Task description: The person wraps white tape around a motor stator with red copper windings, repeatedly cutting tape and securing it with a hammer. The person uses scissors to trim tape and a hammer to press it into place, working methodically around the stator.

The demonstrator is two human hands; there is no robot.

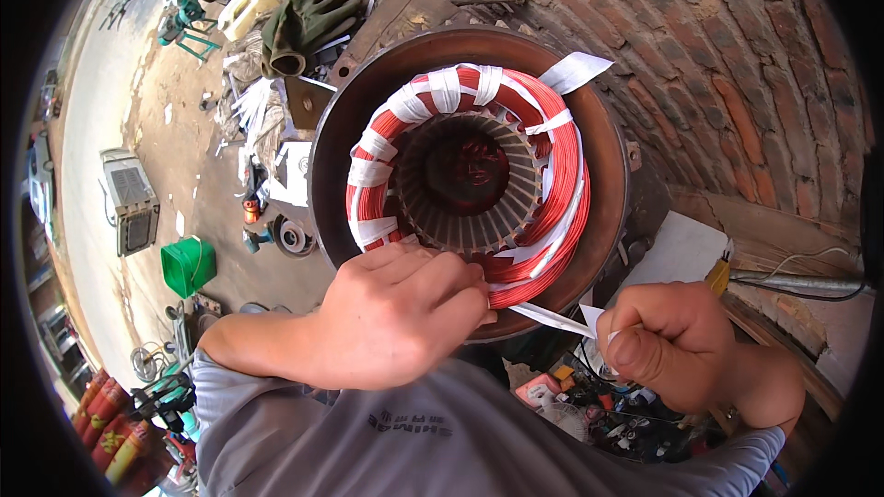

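Inside a round rust-brown metal housing (603, 212) sits a motor stator with a slotted core (428, 212). A thick ring of red winding wire (562, 221) lies around the core's top, bound in places with white strips (445, 89). My left hand (401, 308) is closed over the near left part of the ring; its fingertips are partly hidden against the wires. To the right of the housing's near rim, my right hand (668, 340) is a fist gripping a white tape (552, 317). The tape runs taut from the ring's near side. Another white piece (575, 72) sticks out at the far right.
A brick wall (718, 64) rises at the right. Dark work gloves (313, 23) and a pale jerrycan (247, 9) lie beyond the housing. At the left are a green bucket (188, 265) and a grey boxy unit (129, 201). Tools and small parts clutter the ground below.
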